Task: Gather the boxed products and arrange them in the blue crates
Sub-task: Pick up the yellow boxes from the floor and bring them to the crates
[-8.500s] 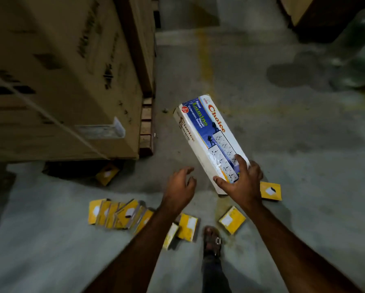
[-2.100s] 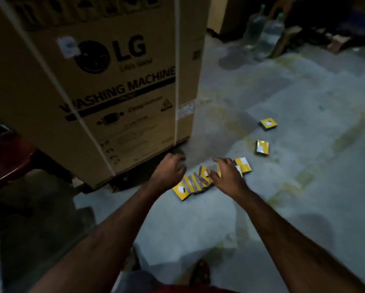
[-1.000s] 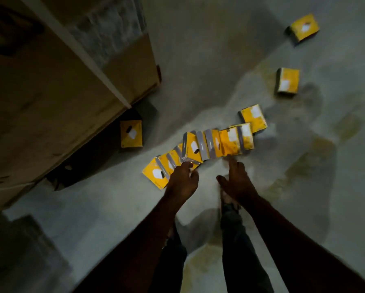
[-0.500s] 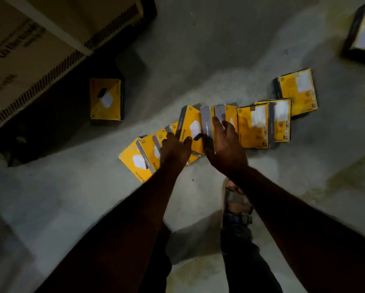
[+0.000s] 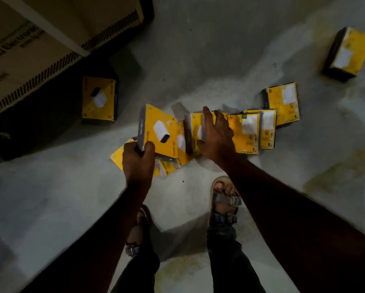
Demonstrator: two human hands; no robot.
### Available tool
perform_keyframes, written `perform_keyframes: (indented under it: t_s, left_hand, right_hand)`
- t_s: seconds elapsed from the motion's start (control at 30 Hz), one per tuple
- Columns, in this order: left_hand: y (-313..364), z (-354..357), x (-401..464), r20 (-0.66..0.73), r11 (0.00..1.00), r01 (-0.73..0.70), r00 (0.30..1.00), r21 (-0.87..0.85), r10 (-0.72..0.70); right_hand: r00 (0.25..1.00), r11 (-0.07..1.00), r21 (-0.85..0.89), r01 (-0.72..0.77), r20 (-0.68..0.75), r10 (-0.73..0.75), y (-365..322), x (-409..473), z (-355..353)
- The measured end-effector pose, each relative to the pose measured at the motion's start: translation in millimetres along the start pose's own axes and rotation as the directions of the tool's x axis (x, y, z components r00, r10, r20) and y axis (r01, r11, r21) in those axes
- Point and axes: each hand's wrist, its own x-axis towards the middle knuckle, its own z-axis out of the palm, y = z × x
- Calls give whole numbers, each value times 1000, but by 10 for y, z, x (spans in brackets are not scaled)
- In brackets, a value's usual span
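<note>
Several small yellow boxes lie in a fanned row on the grey concrete floor (image 5: 198,60). My left hand (image 5: 138,160) grips the lower corner of one yellow box (image 5: 159,132) and holds it tilted above the row. My right hand (image 5: 216,136) lies over another box in the row (image 5: 195,134), fingers spread and curled around its edges. Two overlapping boxes (image 5: 243,134) sit just right of that hand, with one more (image 5: 283,102) beyond. A lone box (image 5: 99,98) rests to the left, another (image 5: 349,52) at the far right. No blue crate is in view.
A big cardboard appliance carton (image 5: 40,39) fills the upper left, with dark shadow under its edge. My sandalled feet (image 5: 224,197) stand just below the row of boxes. Stained patches mark the floor at the right.
The camera has moved closer to the floor. My left hand has taken one yellow box and lifted it out of the row. My right hand has slid right over a neighbouring box.
</note>
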Motion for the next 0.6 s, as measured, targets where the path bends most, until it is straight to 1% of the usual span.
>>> perform_keyframes:
  t_s: [0.1,0.23,0.3,0.4,0.5,0.6]
  left_hand:
    - [-82,-82,63,-16,999,8,1000,-33,-8]
    - [-134,-22,124,22,995,16,1000,-95,-14]
    - [-142,47,160,39,993,5,999,-115,-1]
    - [-169,167,206,50,992,-26,998,-121,32]
    - [-180,280,210,44,988,-56,997,-146,63]
    - [-200,356,182,37,984,-85,995,-155,92]
  right_hand:
    - [999,996,-85,3,32,0,3,106,67]
    - [998,989,-144,29,66,-20,153,231,192]
    - [989,959,-259,116,117,-88,289,282,231]
    - [957,873,-416,256,235,-169,480,356,267]
    - [931,838,-443,318,311,-189,560,401,311]
    - [934,814,-482,324,297,-196,555,420,362]
